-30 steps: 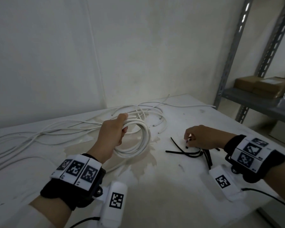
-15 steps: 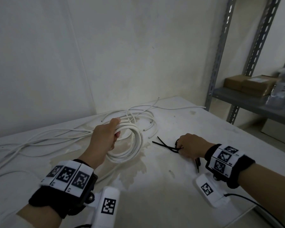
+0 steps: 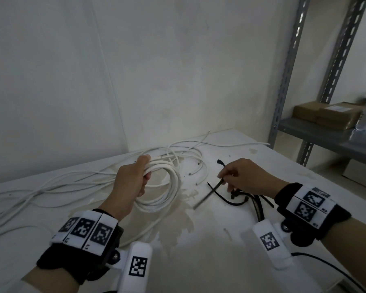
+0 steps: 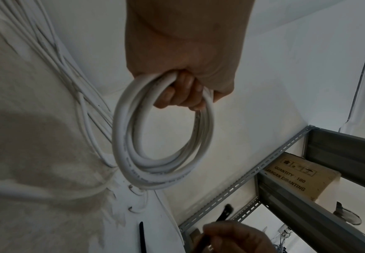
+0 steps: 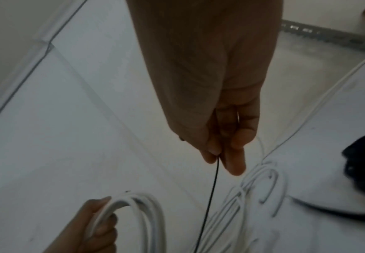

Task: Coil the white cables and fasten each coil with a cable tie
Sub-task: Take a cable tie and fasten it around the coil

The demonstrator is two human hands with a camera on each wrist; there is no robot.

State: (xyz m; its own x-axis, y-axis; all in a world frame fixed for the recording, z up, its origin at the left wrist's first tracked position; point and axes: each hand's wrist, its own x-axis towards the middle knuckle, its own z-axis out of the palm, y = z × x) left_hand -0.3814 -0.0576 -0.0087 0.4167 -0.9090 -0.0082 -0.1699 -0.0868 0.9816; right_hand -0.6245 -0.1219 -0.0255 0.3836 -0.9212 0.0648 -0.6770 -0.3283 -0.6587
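My left hand [image 3: 133, 178] grips the top of a white cable coil [image 3: 169, 187] of several loops, held upright with its lower part near the table; the left wrist view shows the fingers [image 4: 183, 90] curled round the coil [image 4: 133, 164]. My right hand [image 3: 239, 176] pinches a black cable tie [image 3: 214, 188] between thumb and fingers, lifted off the table to the right of the coil. In the right wrist view the tie [image 5: 211, 193] hangs thin and straight from the fingertips [image 5: 233, 164].
Loose white cables [image 3: 40, 191] trail left across the white table [image 3: 199, 250] and loop behind the coil. More black ties [image 3: 247, 199] lie under my right hand. A grey metal shelf [image 3: 317, 132] with cardboard boxes [image 3: 329, 115] stands at the right.
My right hand has picked one black tie out of the pile and lifted it toward the coil. The left hand keeps its grip on the coil.
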